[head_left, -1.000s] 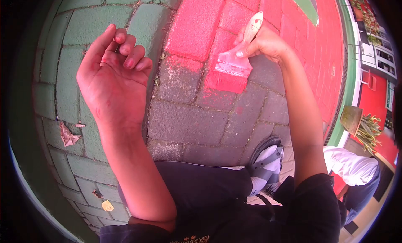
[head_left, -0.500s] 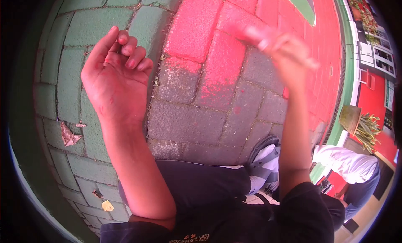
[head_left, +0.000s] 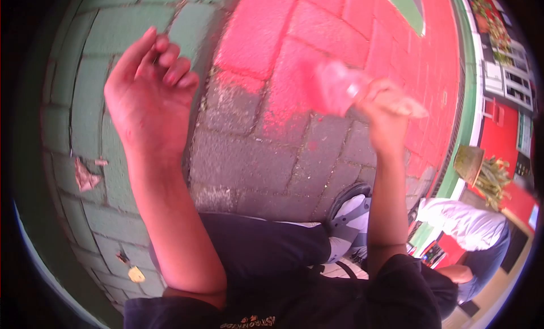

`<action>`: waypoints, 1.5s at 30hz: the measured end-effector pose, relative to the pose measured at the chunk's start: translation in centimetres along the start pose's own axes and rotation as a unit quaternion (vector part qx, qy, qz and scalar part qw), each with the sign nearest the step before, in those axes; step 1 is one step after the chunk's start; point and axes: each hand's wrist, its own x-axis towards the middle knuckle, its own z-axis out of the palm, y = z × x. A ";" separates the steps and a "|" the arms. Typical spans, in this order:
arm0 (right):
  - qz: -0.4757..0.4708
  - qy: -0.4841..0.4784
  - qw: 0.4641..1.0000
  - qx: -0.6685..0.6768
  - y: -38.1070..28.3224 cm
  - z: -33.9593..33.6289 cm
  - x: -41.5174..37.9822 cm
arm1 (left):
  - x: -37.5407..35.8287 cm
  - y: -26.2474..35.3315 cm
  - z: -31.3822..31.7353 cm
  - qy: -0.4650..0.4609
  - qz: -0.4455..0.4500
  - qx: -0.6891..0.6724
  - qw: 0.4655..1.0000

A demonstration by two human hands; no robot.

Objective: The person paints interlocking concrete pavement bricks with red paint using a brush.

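Observation:
In my right hand [head_left: 386, 105] is a paintbrush [head_left: 333, 86], its handle wrapped by the fingers. Motion blurs the wide, pink-red bristles, which overlap the edge between red-painted pavers [head_left: 252, 37] and bare grey pavers [head_left: 243, 159]. Paint fades out in a speckled fringe along that edge. My left hand [head_left: 148, 94] is raised with the palm showing and holds nothing. Its fingers are loosely curled and apart, with red smears on the fingertips. Beneath it in this view lie green-painted pavers [head_left: 116, 37].
A sandalled foot [head_left: 348, 218] rests on the grey pavers close to my right forearm. Another person in a white shirt [head_left: 464, 221] bends over at the right. Beyond stands a potted plant [head_left: 469, 163]. A dry leaf [head_left: 86, 176] and a yellow leaf [head_left: 136, 274] lie on the green pavers.
The paintbrush has swept down and slightly left over the half-painted paver, with my right hand turning along. More red shows on that paver. My left hand keeps nearly the same pose.

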 end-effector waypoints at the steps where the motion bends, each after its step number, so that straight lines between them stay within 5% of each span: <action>1: 0.004 -0.018 1.000 -0.003 0.1 0.9 0.4 | -0.1 0.0 -0.1 0.004 0.000 0.002 1.000; 3: -0.037 0.064 0.992 0.100 0.0 2.5 0.9 | -0.2 -0.1 0.2 0.024 0.009 0.002 1.000; 5: -0.072 0.043 0.996 -0.030 0.8 2.1 -0.7 | 0.0 -0.1 0.0 0.025 0.007 0.011 1.000; 10: 0.059 0.074 0.995 -0.004 1.3 1.8 -1.8 | 0.0 -0.2 -0.4 -0.004 0.016 0.016 1.000; 14: 0.029 0.067 0.997 0.018 -0.6 2.7 -1.5 | -0.4 -0.3 0.0 0.004 -0.001 0.011 1.000; 17: 0.071 0.049 0.984 0.157 -0.1 3.7 -2.5 | -0.1 -0.2 -0.2 -0.006 0.004 0.003 1.000; 21: -0.030 -0.003 0.997 -0.068 3.2 1.4 -2.9 | -0.2 0.3 -0.4 -0.040 -0.005 -0.007 0.999; 23: -0.087 0.123 0.985 -0.083 1.9 2.2 -2.7 | -0.4 0.0 -0.7 -0.046 -0.010 0.000 0.999; 25: -0.114 0.013 0.922 -0.369 0.7 3.9 -4.7 | -0.1 -0.1 -0.7 -0.059 -0.018 -0.007 0.998; 27: -0.213 -0.117 0.950 -0.194 4.1 5.0 -7.9 | 0.2 -0.1 -0.7 -0.062 -0.019 -0.011 0.998; 29: -0.316 -0.150 0.898 -0.267 3.6 6.2 -10.7 | 0.2 0.0 -0.8 -0.059 -0.022 -0.017 0.998; 33: -0.361 -0.169 0.887 -0.235 2.2 4.8 -8.7 | -0.3 0.1 -0.6 -0.047 -0.010 -0.004 0.999; 35: -0.423 -0.056 0.871 -0.243 2.3 4.9 -5.1 | -0.4 -0.1 -0.6 -0.047 -0.007 0.001 0.999; 39: -0.392 -0.164 0.852 -0.305 4.7 5.5 -5.9 | 0.1 -0.2 -0.5 -0.058 -0.020 -0.008 0.998; 44: -0.303 -0.286 0.895 -0.159 -1.2 3.7 -9.9 | 0.0 0.1 -0.6 -0.053 -0.014 -0.014 0.998; 45: -0.222 -0.247 0.903 -0.274 -2.0 3.4 -9.6 | -0.1 0.0 -0.5 -0.045 -0.011 -0.008 0.999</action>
